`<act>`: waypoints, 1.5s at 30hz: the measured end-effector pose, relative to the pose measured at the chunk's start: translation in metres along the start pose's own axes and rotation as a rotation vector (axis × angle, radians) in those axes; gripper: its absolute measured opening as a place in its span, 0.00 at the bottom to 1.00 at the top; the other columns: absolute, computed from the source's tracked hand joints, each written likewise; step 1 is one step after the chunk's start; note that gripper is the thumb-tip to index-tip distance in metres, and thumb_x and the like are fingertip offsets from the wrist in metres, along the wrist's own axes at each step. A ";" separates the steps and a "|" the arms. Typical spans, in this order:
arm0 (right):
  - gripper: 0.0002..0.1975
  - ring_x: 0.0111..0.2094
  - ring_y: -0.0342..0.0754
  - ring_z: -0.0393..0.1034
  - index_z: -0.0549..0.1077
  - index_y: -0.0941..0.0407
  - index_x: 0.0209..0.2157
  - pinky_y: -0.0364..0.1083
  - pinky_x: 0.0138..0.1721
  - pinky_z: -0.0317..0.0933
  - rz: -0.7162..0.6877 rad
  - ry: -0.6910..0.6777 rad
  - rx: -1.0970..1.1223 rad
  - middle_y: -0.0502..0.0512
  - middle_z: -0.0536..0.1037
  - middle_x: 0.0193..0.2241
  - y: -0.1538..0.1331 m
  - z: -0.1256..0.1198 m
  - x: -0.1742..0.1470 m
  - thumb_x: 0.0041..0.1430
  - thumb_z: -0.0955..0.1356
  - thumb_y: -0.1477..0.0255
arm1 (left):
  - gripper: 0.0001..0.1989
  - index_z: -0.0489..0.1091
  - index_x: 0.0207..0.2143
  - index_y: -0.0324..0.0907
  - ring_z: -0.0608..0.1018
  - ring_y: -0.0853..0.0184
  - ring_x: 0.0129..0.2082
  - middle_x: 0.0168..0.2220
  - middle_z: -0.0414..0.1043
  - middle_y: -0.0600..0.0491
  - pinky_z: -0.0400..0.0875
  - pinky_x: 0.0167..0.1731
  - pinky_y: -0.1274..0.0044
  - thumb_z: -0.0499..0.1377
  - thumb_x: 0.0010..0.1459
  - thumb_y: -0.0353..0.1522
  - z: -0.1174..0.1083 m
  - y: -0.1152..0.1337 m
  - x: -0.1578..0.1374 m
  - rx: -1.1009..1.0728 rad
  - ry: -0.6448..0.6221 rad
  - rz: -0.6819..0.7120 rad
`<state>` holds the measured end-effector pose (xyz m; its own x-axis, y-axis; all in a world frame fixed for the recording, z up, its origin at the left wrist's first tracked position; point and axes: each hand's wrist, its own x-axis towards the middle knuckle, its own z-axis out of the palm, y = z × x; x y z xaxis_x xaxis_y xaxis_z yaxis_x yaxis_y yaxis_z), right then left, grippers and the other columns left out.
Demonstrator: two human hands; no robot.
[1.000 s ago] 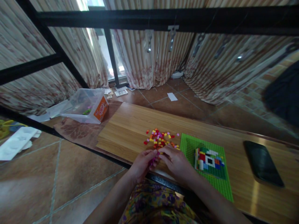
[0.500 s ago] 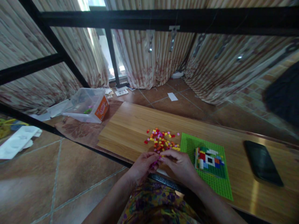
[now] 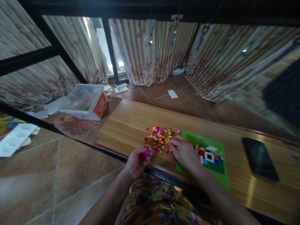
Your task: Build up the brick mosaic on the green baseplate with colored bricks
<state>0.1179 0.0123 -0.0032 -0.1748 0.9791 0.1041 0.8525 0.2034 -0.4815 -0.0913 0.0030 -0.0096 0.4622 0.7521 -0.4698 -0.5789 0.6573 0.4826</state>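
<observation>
Cupped at the table's front edge, my left hand [image 3: 138, 159] is closed around several magenta toy bricks [image 3: 145, 154]. My right hand [image 3: 184, 151] reaches to the right side of a loose pile of small toy bricks [image 3: 159, 137] in red, orange, yellow and pink. Its thumb and fingertips are drawn together there; what lies between them is too small to make out. Under and beside my right forearm is a green studded baseplate [image 3: 187, 137]. On that plate sits a brick build [image 3: 209, 156] in white, red, blue and green, with a black square in its middle.
A black phone [image 3: 260, 159] lies on the wooden tabletop [image 3: 131, 122] at the right. At the far left end stands a clear plastic box [image 3: 87, 104] with an orange label and a few green and pink pieces inside. A black metal bar [image 3: 150, 9] crosses above.
My hands were together over the near edge; now they are apart. The right has moved up and right to the pile, while the left has drawn slightly left with the magenta bricks.
</observation>
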 end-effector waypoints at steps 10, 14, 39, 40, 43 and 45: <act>0.10 0.37 0.45 0.66 0.74 0.55 0.32 0.42 0.40 0.58 0.007 -0.169 -0.160 0.54 0.70 0.34 -0.013 0.002 0.006 0.60 0.62 0.73 | 0.14 0.71 0.31 0.34 0.70 0.76 0.21 0.27 0.70 0.50 0.61 0.16 0.87 0.51 0.58 0.35 0.011 -0.002 0.004 0.070 0.148 -0.113; 0.08 0.37 0.44 0.67 0.73 0.54 0.35 0.42 0.40 0.59 -0.044 -0.136 0.059 0.53 0.71 0.36 -0.033 -0.006 0.001 0.61 0.62 0.71 | 0.15 0.72 0.34 0.33 0.73 0.74 0.24 0.29 0.73 0.48 0.66 0.20 0.86 0.51 0.59 0.36 0.016 -0.006 0.005 0.068 0.144 -0.138; 0.11 0.43 0.53 0.62 0.75 0.58 0.30 0.47 0.41 0.57 0.124 -0.108 -0.342 0.60 0.73 0.37 -0.025 0.015 0.072 0.55 0.63 0.71 | 0.10 0.71 0.35 0.33 0.76 0.73 0.26 0.32 0.75 0.46 0.70 0.23 0.84 0.53 0.57 0.31 0.013 -0.002 0.011 -0.054 0.188 -0.111; 0.11 0.43 0.53 0.62 0.75 0.59 0.31 0.48 0.41 0.57 0.121 -0.093 -0.338 0.60 0.73 0.37 -0.025 0.015 0.071 0.56 0.62 0.71 | 0.10 0.71 0.36 0.33 0.77 0.72 0.27 0.32 0.75 0.46 0.71 0.25 0.83 0.53 0.57 0.30 0.013 -0.001 0.011 -0.064 0.187 -0.116; 0.11 0.43 0.52 0.61 0.74 0.60 0.32 0.48 0.44 0.55 0.083 -0.058 -0.319 0.61 0.72 0.37 -0.025 0.013 0.066 0.57 0.61 0.72 | 0.09 0.71 0.36 0.33 0.77 0.71 0.29 0.33 0.75 0.47 0.72 0.27 0.83 0.54 0.57 0.29 0.014 0.000 0.011 -0.083 0.187 -0.118; 0.11 0.43 0.51 0.61 0.74 0.60 0.32 0.47 0.46 0.54 0.055 -0.051 -0.314 0.61 0.72 0.37 -0.024 0.011 0.064 0.58 0.61 0.73 | 0.08 0.71 0.35 0.33 0.76 0.73 0.26 0.31 0.75 0.48 0.72 0.25 0.84 0.54 0.56 0.29 0.014 0.000 0.011 -0.081 0.187 -0.118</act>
<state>0.0807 0.0701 0.0053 -0.1420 0.9891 0.0381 0.9703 0.1467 -0.1923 -0.0771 0.0122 -0.0046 0.4017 0.6434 -0.6516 -0.5842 0.7281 0.3587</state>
